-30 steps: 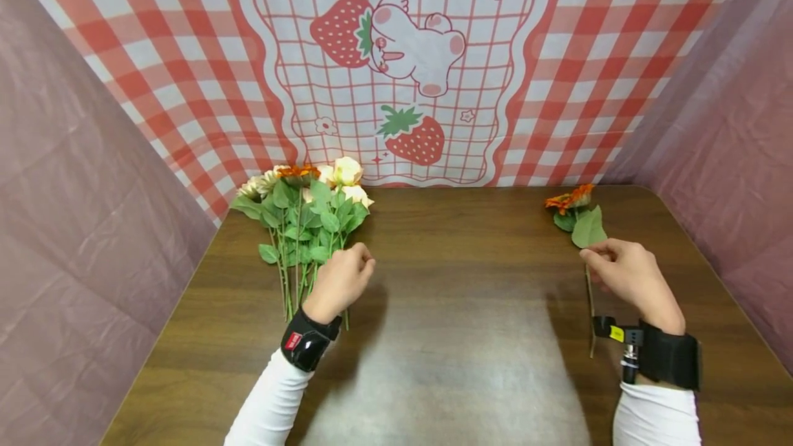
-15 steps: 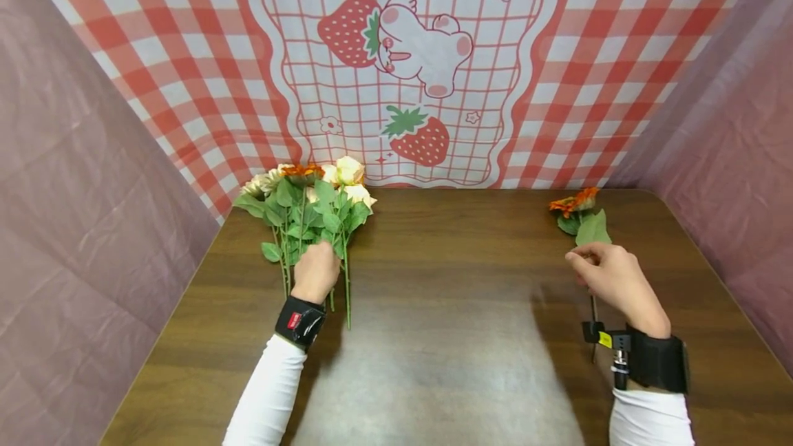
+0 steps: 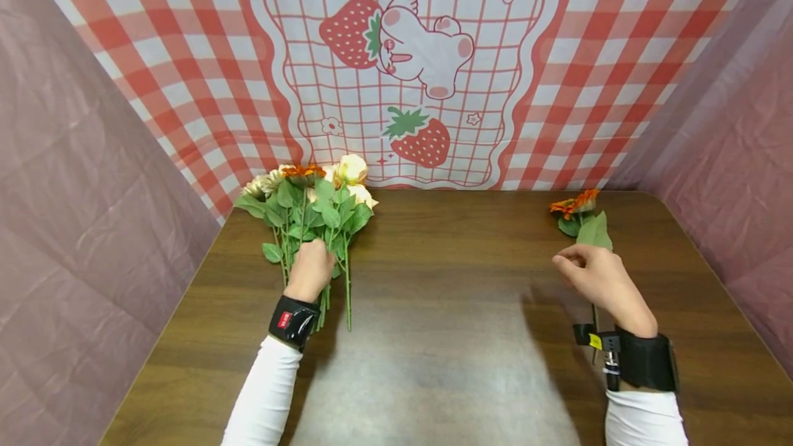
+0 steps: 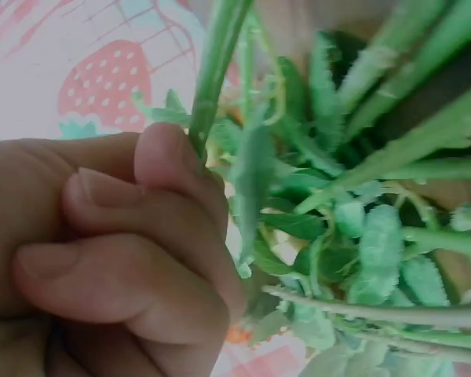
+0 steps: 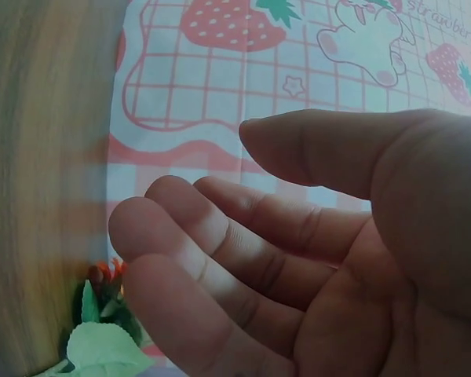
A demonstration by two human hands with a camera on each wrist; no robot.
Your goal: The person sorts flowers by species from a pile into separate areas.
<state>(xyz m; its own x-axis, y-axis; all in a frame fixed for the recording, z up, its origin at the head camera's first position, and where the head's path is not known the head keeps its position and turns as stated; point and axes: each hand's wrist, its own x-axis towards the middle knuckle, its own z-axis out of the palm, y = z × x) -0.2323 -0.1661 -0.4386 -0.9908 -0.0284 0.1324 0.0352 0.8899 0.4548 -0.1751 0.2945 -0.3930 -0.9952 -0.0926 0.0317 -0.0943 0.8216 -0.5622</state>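
Observation:
My left hand (image 3: 312, 270) is over the stems of a bunch of flowers at the left of the table. In the left wrist view its thumb and curled fingers pinch a thick green flower stem (image 4: 214, 75). The bunch has cream roses (image 3: 352, 169), an orange flower (image 3: 303, 172) and pale blooms (image 3: 263, 184) among green leaves. On the right, my right hand (image 3: 597, 284) hovers above the stem of a single orange flower (image 3: 575, 204). The right wrist view shows that hand's fingers loosely bent and apart from the thumb, with nothing between them.
The brown wooden table (image 3: 446, 281) stretches between the two hands. Behind it hangs a red-and-white checked cloth (image 3: 595, 74) with strawberry prints. Mauve curtains (image 3: 93, 212) close off both sides. Several other stems (image 4: 424, 141) lie close beside the left hand.
My left hand has moved left onto the bunch and taken hold of a stem; the cream roses have shifted slightly. My right hand has drifted left and its fingers have parted above the single flower's stem.

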